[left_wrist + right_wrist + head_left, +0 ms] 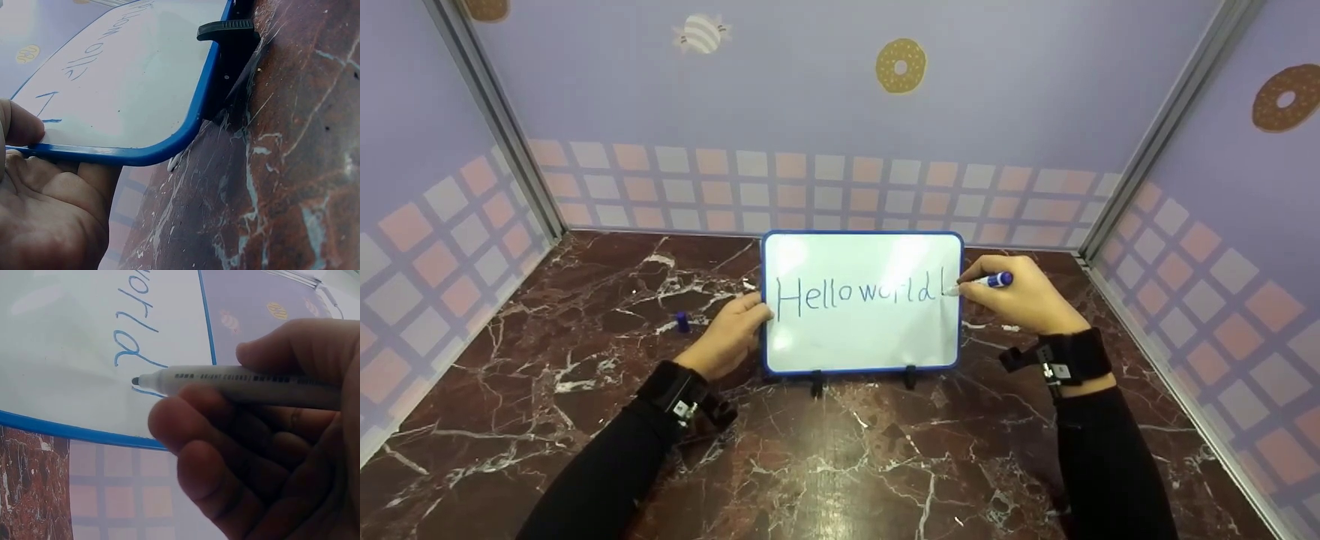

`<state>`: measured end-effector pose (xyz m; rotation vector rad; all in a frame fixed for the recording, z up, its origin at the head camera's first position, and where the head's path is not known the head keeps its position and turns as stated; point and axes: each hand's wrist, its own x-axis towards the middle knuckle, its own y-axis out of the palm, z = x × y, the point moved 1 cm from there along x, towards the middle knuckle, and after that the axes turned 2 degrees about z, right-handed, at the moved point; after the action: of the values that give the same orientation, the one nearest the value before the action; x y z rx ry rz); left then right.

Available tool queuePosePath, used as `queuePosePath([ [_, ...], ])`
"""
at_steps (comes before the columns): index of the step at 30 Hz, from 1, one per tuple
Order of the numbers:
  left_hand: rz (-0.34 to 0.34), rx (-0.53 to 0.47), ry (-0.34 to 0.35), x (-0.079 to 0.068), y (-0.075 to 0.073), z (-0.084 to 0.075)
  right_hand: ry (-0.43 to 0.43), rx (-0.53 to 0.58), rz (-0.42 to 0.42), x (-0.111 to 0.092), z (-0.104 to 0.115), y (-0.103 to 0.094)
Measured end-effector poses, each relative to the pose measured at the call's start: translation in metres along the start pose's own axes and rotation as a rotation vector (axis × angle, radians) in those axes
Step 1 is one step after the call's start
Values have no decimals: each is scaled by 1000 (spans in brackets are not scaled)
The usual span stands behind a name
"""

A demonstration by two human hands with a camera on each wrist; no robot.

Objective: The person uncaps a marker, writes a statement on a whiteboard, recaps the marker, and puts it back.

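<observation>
A small whiteboard (855, 337) with a blue frame stands tilted back, "Hello world" written across it in blue, with a further stroke after the last letter. My left hand (729, 336) grips its left edge; in the left wrist view the thumb (22, 126) lies on the front and the fingers go behind. In my right hand (1020, 292) is a white marker (242, 382) with a blue end, pinched between thumb and fingers. Its bare tip (136, 381) is at the board's surface, beside the last stroke near the right edge.
A blue marker cap (682, 322) stands on the dark marbled table (840, 465), left of my left hand. Two black feet (817, 382) support the board's lower edge. Lilac panels (810, 97) with checks and sweets enclose the table at the back and both sides.
</observation>
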<state>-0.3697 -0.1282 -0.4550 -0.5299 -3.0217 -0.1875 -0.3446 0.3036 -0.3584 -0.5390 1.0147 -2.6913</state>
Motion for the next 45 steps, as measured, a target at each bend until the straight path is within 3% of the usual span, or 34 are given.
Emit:
queuePosePath([
  [17, -3, -17, -1, 1, -1, 1, -2, -82, 13, 2, -2, 3],
  [45, 1, -23, 0, 1, 0, 1, 15, -51, 19, 1, -2, 4],
])
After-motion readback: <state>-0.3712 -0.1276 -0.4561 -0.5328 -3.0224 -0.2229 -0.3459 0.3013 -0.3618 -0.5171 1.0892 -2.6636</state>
